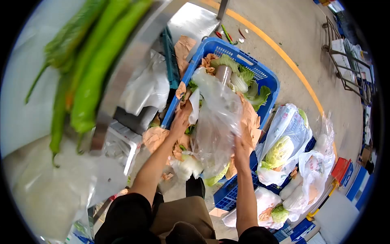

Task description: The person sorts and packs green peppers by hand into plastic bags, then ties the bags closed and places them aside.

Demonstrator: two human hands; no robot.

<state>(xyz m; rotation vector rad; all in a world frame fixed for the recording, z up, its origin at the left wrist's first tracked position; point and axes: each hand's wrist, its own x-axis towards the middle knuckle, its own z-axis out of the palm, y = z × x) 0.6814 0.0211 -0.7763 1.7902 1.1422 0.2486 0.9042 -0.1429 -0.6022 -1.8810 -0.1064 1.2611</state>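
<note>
A clear plastic bag (217, 118) lies crumpled over a blue crate (271, 79) of leafy cabbage and brown paper. At the bag's left edge, my left hand (181, 118) is closed on the thin plastic, close to torn brown paper. My right hand (240, 148) touches the bag's right side beside a large brown paper sheet (250, 120); its fingers are blurred and partly hidden. Cabbage leaves (239, 81) show at the crate's far end, next to a brownish roll (223, 75). A pale cabbage (187, 166) sits at the near end.
Bagged cabbages (280, 150) rest in blue crates on the right. Green peppers (89, 61) lie on a metal-edged surface at upper left, close to the camera. Chilli scraps (226, 33) dot the floor near a yellow line (284, 57). A wheeled trolley (345, 65) stands farther right.
</note>
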